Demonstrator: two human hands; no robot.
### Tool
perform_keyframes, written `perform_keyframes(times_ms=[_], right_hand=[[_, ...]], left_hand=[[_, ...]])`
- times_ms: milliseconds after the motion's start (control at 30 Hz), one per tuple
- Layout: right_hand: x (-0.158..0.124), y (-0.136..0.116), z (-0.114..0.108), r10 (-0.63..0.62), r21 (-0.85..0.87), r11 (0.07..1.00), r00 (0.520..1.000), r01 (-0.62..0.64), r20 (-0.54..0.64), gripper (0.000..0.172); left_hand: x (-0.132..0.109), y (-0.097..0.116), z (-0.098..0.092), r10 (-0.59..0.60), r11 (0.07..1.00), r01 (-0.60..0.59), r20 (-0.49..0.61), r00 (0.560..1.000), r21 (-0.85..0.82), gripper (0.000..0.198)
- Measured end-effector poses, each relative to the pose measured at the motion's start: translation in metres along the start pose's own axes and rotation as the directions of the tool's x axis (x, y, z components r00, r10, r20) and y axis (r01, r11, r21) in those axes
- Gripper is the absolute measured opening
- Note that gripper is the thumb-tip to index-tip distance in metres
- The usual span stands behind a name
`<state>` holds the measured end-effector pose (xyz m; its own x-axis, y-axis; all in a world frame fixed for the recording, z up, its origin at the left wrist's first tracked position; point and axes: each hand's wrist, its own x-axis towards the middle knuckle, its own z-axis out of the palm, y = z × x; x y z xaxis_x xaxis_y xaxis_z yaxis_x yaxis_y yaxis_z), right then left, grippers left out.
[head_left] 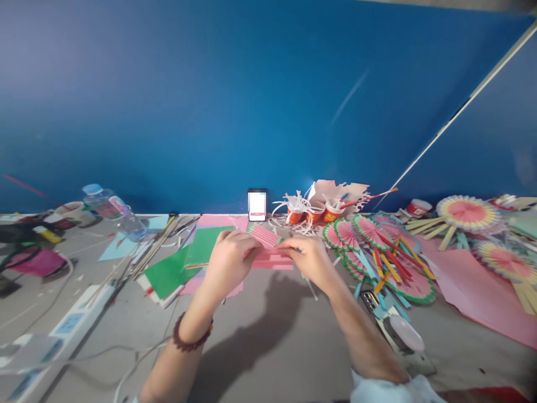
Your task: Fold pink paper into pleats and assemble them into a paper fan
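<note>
My left hand and my right hand pinch a piece of pink paper between them, above the table. Its upper part is a pleated strip with pink and pale stripes and a green edge. Fingertips cover both ends of the fold, so the exact grip is partly hidden. A bead bracelet circles my left wrist. Green paper sheets lie over pink and white ones just left of my left hand. Pleated pink paper fans with green rims lie to the right of my right hand.
A lit phone leans on the blue wall. Red paper cups hold white strips. A plastic bottle tilts at left, near a power strip. Yellow-rimmed fans and a pink sheet lie at right.
</note>
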<state>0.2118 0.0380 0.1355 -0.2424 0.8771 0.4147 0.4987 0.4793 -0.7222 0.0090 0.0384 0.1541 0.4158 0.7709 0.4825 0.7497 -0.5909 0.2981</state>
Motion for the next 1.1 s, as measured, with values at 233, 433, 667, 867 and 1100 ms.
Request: perform_keyframes(times_ms=[233, 433, 667, 867, 1100], right_hand=[[0.002, -0.008, -0.003, -0.006, -0.010, 1.000, 1.000, 0.006, 0.000, 0.017], [0.005, -0.003, -0.008, 0.062, 0.137, 0.989, 0.997, -0.054, -0.055, 0.026], [0.005, 0.000, -0.010, 0.099, 0.135, 0.987, 0.989, -0.083, -0.111, 0.010], [0.001, -0.007, -0.008, 0.035, 0.095, 0.995, 0.994, -0.025, -0.105, 0.012], [0.003, -0.010, -0.012, 0.188, 0.423, 0.891, 0.982, -0.166, -0.011, 0.025]], left_hand=[[0.000, 0.006, 0.007, 0.062, 0.996, -0.053, -0.122, 0.991, 0.072, 0.012], [0.001, 0.002, 0.005, 0.014, 1.000, -0.015, -0.150, 0.989, -0.003, 0.018], [0.002, -0.002, 0.005, -0.012, 0.993, 0.001, -0.093, 0.996, -0.118, 0.018], [0.004, 0.007, 0.015, 0.035, 0.964, -0.069, -0.135, 0.990, -0.257, 0.012], [0.006, 0.014, 0.017, -0.056, 0.890, -0.022, -0.157, 0.986, -0.456, 0.015]])
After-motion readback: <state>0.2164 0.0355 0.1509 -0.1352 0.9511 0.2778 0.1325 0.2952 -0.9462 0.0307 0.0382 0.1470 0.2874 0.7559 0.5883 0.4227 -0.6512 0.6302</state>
